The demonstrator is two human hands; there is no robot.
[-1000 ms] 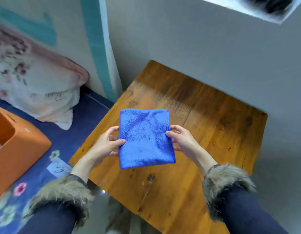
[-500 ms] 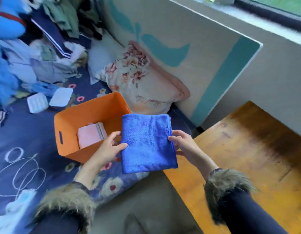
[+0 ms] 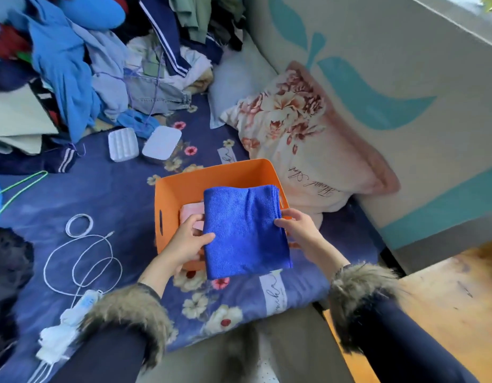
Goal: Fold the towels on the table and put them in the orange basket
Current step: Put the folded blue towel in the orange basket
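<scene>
A folded blue towel (image 3: pixel 245 230) is held flat in the air over the orange basket (image 3: pixel 184 181), which stands on the bed. My left hand (image 3: pixel 185 241) pinches the towel's left edge, thumb on top. My right hand (image 3: pixel 300 230) pinches its right edge. A folded pink towel (image 3: pixel 191 214) lies inside the basket, mostly hidden by the blue towel and my left hand.
The basket sits on a dark blue floral bedspread (image 3: pixel 115 194). A floral pillow (image 3: pixel 308 139) leans against the wall right of it. A heap of clothes (image 3: pixel 82 64) fills the back left. A white cable (image 3: pixel 82 255) lies at left. The wooden table (image 3: pixel 455 308) is at lower right.
The view swung left from the table to the bed. Both hands carried the folded blue towel from above the table to over the orange basket.
</scene>
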